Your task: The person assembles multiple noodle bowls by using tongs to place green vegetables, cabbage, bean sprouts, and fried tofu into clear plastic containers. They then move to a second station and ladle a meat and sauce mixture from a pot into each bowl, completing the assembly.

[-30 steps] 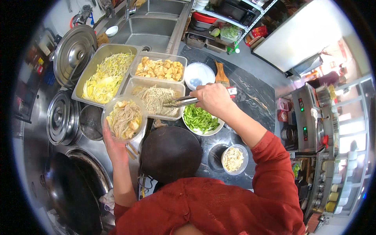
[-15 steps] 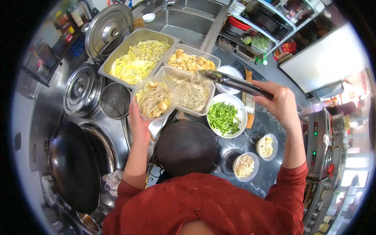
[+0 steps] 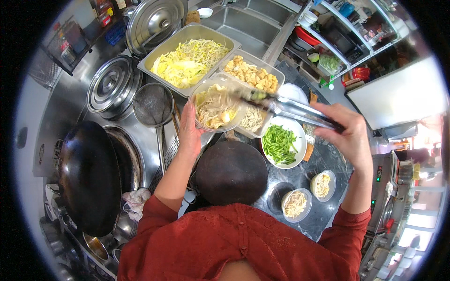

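Note:
My left hand (image 3: 190, 136) grips a clear plastic bowl (image 3: 200, 87) by its near left side. Inside the bowl lie pale shreds (image 3: 211, 110), yellow leaves and golden chunks. My right hand (image 3: 342, 133) is closed around metal tongs (image 3: 304, 114) with dark handles. Their blurred tips reach the bowl's right edge; whether they pinch any food is unclear. Beneath the bowl and tongs, partly hidden, is a tub (image 3: 262, 130) of pale shreds. Behind it stands a tub of golden-brown chunks (image 3: 251, 74). A white bowl (image 3: 300, 152) of chopped greens sits right of the tub.
A metal tray (image 3: 145, 63) holds bean sprouts and yellow leaves. A strainer (image 3: 153, 105), lidded pot (image 3: 110, 86) and black wok (image 3: 89, 178) are left. A dark round lid-like surface (image 3: 232, 173) lies before me. Two small filled bowls (image 3: 296, 206) stand right; a sink (image 3: 255, 30) lies behind.
The tongs have come left toward the clear bowl, and their arms now show spread. The bowl has shifted slightly right over the tub of pale shreds. My view has moved too.

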{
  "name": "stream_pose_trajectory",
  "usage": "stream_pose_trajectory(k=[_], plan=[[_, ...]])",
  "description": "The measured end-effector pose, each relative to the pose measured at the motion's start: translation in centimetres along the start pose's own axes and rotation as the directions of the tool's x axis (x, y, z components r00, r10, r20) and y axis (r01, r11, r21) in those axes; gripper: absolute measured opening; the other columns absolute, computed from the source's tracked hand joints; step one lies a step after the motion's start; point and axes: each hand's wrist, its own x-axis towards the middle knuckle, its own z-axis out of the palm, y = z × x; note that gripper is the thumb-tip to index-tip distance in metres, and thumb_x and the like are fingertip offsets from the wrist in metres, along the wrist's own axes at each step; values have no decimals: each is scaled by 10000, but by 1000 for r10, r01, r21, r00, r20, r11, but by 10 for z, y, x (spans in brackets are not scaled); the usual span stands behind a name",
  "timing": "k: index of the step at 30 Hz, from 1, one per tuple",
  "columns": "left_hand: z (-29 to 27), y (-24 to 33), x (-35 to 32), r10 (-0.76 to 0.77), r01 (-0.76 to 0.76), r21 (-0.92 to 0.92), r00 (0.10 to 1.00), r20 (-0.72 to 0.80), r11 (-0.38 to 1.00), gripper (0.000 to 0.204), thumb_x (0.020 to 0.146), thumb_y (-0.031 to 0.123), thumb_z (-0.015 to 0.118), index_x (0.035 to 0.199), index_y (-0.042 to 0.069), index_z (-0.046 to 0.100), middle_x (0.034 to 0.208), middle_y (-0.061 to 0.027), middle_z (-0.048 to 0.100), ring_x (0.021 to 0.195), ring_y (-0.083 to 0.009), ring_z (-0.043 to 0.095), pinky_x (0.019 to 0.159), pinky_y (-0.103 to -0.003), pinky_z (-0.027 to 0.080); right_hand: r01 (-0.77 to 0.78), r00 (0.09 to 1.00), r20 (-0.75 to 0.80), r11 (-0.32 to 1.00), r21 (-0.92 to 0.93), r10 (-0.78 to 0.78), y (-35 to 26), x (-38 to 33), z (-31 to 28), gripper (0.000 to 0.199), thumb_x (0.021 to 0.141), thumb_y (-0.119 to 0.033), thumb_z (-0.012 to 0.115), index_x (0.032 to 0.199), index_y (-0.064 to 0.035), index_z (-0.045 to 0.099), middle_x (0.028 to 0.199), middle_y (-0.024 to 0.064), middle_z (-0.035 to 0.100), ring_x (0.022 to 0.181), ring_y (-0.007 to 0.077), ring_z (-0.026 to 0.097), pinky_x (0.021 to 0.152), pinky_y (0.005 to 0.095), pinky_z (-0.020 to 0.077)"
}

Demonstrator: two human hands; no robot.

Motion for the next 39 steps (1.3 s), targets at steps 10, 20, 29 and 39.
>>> stream_pose_trajectory(k=[10,20,29,39], plan=[[-5,5,-4,-24,24,-3,1000,10,1000,620,1061,506,476,1539,123,385,1493,-94,479,1345,-223,514,1013,-431,522,307,948,53,860,-407,-313,-11,33,33,527,674,-232,848,1183,-141,747,852,52,660,754,233,636,678,380,513],[0,9,-9,1,-6,72,998,65,997,600,1060,517,469,1522,136,426,1488,-68,485,1322,-197,531,1006,-427,516,301,954,158,828,-473,-256,-36,61,19,457,655,-232,858,1098,-149,786,792,11,679,725,184,649,632,343,529],[5,5,-10,-24,24,6,998,61,1000,596,1057,512,480,1517,137,428,1457,-66,516,1307,-205,544,994,-430,524,258,965,161,871,-419,-209,-40,52,41,501,674,-257,847,1157,-162,757,808,36,666,757,228,658,667,371,532],[7,6,-26,-64,62,24,990,126,998,558,1073,464,467,1521,132,430,1467,-59,508,1310,-186,545,993,-388,536,159,985,15,881,-445,-170,-18,21,44,463,733,-254,831,1176,-142,753,815,39,658,705,228,657,645,382,518]])
